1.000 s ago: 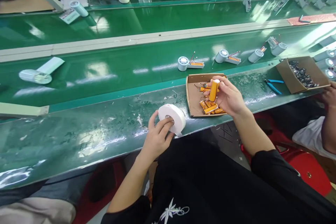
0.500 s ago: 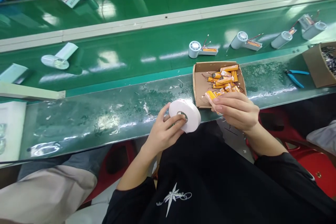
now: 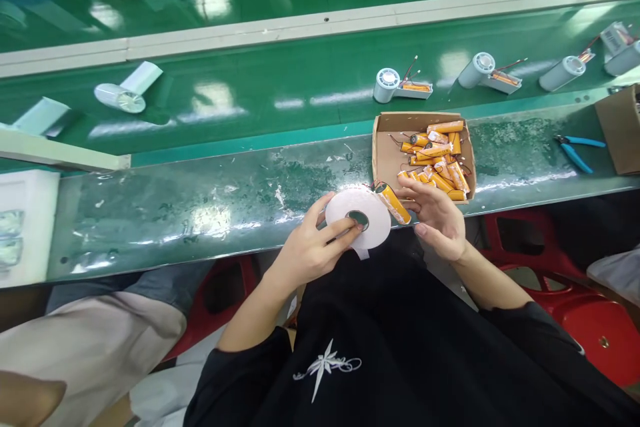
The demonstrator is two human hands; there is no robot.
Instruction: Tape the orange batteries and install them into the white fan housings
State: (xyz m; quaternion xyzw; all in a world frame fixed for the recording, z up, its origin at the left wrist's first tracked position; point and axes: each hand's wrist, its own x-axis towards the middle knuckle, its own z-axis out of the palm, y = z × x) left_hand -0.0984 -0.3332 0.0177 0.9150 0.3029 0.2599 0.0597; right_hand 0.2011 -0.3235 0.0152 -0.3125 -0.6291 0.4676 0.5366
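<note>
Head view: tape roll in my left hand, one battery in my right, at the bench's near edge.

My right hand [image 3: 440,217] partly covers the orange battery [image 3: 393,203], so I cannot make out its far end; its dark cap with thin wires lies against the rim of the white tape roll [image 3: 358,217]. My left hand [image 3: 306,250] is closed on the roll, fingers spread over its face, one fingertip at the core; a short tail of tape hangs below. My right fingers are curled around the battery, palm turned left. Behind them, the cardboard tray [image 3: 387,157] of batteries sits on the bench [image 3: 200,200]; blue pliers [image 3: 575,150] lie toward the right end.
</note>
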